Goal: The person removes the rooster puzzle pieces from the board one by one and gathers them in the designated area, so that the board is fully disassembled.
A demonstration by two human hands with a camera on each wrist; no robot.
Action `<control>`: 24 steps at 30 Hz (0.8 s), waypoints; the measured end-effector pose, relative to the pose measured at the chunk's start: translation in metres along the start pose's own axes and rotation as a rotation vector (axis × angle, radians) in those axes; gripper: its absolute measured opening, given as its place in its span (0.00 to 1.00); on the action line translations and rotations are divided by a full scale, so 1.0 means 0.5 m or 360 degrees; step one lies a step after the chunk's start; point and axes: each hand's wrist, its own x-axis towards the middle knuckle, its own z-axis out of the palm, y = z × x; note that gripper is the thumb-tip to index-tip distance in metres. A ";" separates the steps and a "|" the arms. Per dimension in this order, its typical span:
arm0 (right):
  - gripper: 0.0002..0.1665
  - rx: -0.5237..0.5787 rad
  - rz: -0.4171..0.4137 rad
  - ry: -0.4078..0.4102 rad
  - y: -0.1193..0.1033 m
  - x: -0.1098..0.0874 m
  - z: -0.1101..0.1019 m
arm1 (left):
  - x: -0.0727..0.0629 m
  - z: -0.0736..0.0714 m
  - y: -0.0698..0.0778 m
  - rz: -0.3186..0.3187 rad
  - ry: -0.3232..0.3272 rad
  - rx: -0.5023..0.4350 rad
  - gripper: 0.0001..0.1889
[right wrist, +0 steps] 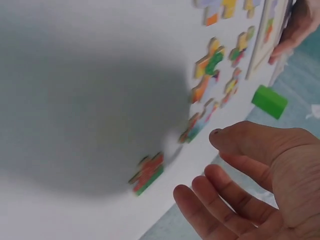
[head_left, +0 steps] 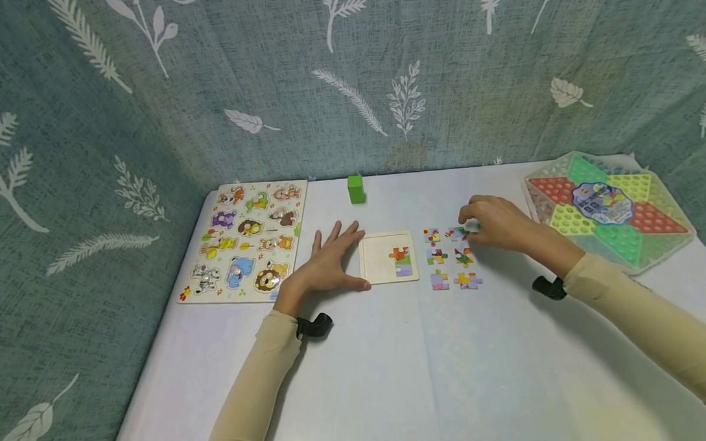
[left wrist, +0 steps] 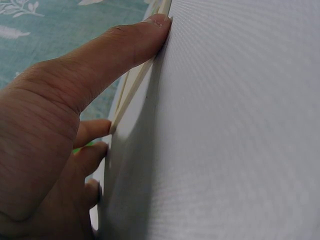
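Observation:
My left hand (head_left: 327,262) spreads its fingers at the left side of a shallow wooden puzzle tray (head_left: 382,233), thumb at the near corner and forefinger at the far one. In the left wrist view, the thumb (left wrist: 125,45) lies against the tray's pale edge (left wrist: 131,92). Joined puzzle pieces (head_left: 402,265) fill part of the tray's right side. My right hand (head_left: 498,222) hovers with loosely bent fingers beside several loose jigsaw pieces (head_left: 464,257). The right wrist view shows a red-and-green jigsaw piece (right wrist: 147,174) lying apart on the table, with nothing between the fingers.
An animal knob puzzle board (head_left: 248,227) lies left of my left hand. Behind the tray stands a green block (head_left: 356,189). A hexagonal board with coloured triangles (head_left: 612,211) lies at the far right, near my right forearm. Patterned cloth (head_left: 383,89) hangs behind the white table.

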 end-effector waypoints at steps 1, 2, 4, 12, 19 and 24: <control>0.14 0.0002 0.0001 -0.0008 -0.005 0.003 0.000 | 0.000 0.000 0.000 0.0000 -0.0002 -0.0002 0.60; 0.14 0.0002 0.0000 -0.0016 -0.009 0.006 0.000 | 0.000 -0.001 0.001 -0.0002 -0.0002 -0.0001 0.60; 0.14 -0.0002 0.0007 -0.0034 -0.020 0.012 0.000 | 0.000 -0.001 0.001 -0.0006 -0.0002 0.0000 0.60; 0.17 0.0040 -0.0014 -0.0073 -0.066 0.041 0.005 | 0.001 -0.002 0.000 0.0004 0.0008 0.0004 0.60; 0.17 0.0067 -0.0088 -0.0093 -0.102 0.063 0.019 | 0.002 0.001 -0.004 0.0012 0.0000 0.0004 0.61; 0.16 0.0087 -0.0146 -0.0092 -0.123 0.075 0.027 | 0.001 0.001 -0.004 0.0014 0.0001 0.0003 0.61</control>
